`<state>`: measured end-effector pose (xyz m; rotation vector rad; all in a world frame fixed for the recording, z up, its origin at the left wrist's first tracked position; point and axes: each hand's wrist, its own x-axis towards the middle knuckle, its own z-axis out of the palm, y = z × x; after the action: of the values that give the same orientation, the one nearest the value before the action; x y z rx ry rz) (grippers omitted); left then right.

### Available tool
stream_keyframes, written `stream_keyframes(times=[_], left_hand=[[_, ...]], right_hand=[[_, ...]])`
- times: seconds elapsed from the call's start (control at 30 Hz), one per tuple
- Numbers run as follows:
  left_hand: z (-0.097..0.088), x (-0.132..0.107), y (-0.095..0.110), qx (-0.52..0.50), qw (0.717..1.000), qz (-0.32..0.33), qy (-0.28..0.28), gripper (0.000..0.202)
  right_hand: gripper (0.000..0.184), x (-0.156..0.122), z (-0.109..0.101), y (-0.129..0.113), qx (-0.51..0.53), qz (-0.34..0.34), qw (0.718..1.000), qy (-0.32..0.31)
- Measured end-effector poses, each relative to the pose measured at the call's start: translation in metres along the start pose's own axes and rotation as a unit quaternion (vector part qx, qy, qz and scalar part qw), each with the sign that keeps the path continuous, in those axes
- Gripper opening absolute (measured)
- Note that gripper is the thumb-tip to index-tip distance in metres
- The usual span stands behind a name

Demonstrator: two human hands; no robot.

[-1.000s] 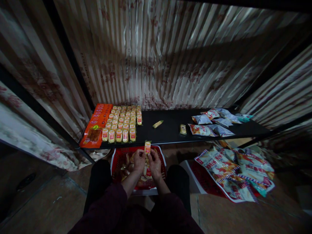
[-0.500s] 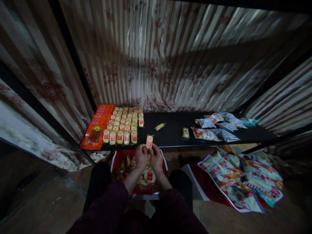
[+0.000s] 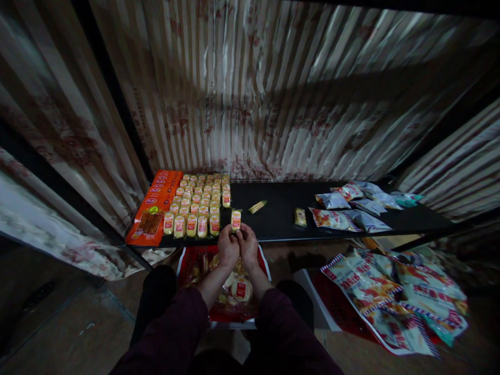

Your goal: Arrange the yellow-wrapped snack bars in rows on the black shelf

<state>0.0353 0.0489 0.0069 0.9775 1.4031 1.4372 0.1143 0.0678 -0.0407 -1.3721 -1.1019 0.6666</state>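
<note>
We hold a small, oblong yellow snack packet in clear plastic with a red-and-white label [image 3: 236, 220] upright, just beyond our fingertips. Our left hand [image 3: 227, 247] is drawn nearly closed, pinching it low on the left; our right hand [image 3: 247, 246] is curled likewise at its lower right. It appears over the front edge of the long, flat black shelf [image 3: 275, 208]; we cannot tell whether they touch. Tight rows of matching yellow packets [image 3: 194, 208] stand near it, to the left. Beneath our wrists, a red plastic basket with a white rim [image 3: 189, 253] holds more wrapped snacks.
</note>
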Motion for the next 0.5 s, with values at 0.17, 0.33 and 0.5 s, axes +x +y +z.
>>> stream_keyframes(times=[0.17, 0.33, 0.5], left_hand=[[0.003, 0.008, 0.000, 0.075, 0.997, 0.036, -0.005, 0.036], [0.008, 0.016, 0.003, 0.182, 0.981, 0.062, -0.017, 0.037], [0.016, 0.022, 0.004, 0.214, 0.975, 0.060, -0.003, 0.035]], right_hand=[[0.029, 0.012, 0.007, 0.004, -0.009, 0.001, 1.000, -0.004], [0.026, 0.023, 0.014, 0.001, 0.007, 0.028, 1.000, 0.006], [0.024, 0.032, 0.017, -0.004, 0.003, 0.026, 1.000, 0.006]])
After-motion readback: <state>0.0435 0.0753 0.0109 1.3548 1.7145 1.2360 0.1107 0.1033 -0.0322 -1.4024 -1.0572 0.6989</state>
